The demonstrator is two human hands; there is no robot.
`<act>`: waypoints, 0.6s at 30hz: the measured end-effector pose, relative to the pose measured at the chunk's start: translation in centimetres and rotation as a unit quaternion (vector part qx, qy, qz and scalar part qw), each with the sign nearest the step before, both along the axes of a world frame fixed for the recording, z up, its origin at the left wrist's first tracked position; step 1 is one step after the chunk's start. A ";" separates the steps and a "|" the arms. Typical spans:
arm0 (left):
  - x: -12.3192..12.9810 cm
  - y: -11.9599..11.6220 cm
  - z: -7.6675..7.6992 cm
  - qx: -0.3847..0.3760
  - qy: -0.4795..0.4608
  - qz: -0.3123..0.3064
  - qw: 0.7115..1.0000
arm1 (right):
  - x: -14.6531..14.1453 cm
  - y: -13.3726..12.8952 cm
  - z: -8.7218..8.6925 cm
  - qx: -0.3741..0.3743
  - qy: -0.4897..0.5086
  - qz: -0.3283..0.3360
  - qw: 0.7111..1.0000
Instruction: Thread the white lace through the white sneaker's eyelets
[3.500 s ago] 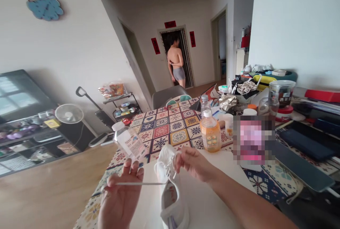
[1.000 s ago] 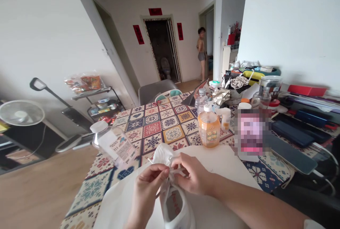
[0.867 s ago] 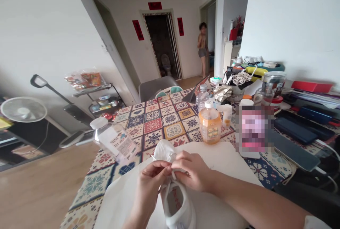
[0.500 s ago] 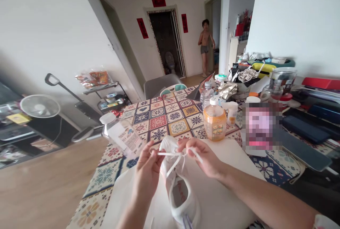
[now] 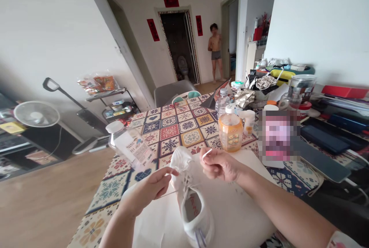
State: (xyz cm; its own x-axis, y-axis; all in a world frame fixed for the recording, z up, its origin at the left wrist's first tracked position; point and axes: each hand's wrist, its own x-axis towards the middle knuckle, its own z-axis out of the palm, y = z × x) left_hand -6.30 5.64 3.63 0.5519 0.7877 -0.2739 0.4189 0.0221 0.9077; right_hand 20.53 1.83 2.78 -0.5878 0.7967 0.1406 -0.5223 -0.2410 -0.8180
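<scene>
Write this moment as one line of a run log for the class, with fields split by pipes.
left hand: fingers at white sneaker lacing | right hand: pinching end of white shoelace, raised beside sneaker

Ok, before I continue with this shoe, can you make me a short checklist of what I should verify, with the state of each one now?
1. Right hand pinches the lace end: ok.
2. Left hand has a firm grip on the lace: cannot tell; the fingers hide it.
3. White sneaker rests on the white sheet: ok.
4. Lacing is even through the eyelets: cannot tell; too small to see.
5. Clear plastic bottle is apart from the left hand: ok.
</scene>
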 end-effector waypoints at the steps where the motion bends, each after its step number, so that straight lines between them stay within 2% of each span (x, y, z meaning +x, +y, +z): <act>1: 0.1 0.0 0.2 0.000 0.029 -0.011 1.000 | 0.2 0.1 0.0 -0.011 -0.033 0.021 0.999; 5: 0.8 -0.4 0.8 -0.007 0.094 -0.009 0.996 | 0.6 0.4 -0.2 -0.034 -0.124 0.101 0.987; 8: 1.3 -0.6 0.8 -0.001 0.113 -0.001 0.994 | 0.6 0.5 -0.6 -0.013 -0.146 0.117 0.982; 10: 1.4 -0.7 0.7 0.001 0.121 -0.012 0.993 | 0.3 0.6 -0.8 0.000 -0.162 0.102 0.981; 13: 1.4 -0.7 0.5 -0.002 0.127 -0.041 0.991 | -0.3 0.5 -1.1 0.010 -0.197 0.041 0.980; 15: 1.4 -0.7 0.6 -0.004 0.135 -0.054 0.989 | -0.6 0.5 -1.2 0.031 -0.237 0.005 0.971; 18: 1.3 -0.7 0.6 0.005 0.133 -0.070 0.989 | -0.5 0.4 -1.0 0.069 -0.305 -0.011 0.950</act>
State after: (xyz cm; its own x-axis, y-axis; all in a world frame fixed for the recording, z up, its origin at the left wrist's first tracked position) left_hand -5.02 4.97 4.21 0.5645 0.7124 -0.4169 0.6415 -0.0609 0.7647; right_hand 20.03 2.28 1.78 -0.5772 0.8080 -0.1178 0.0562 -0.1046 -0.9929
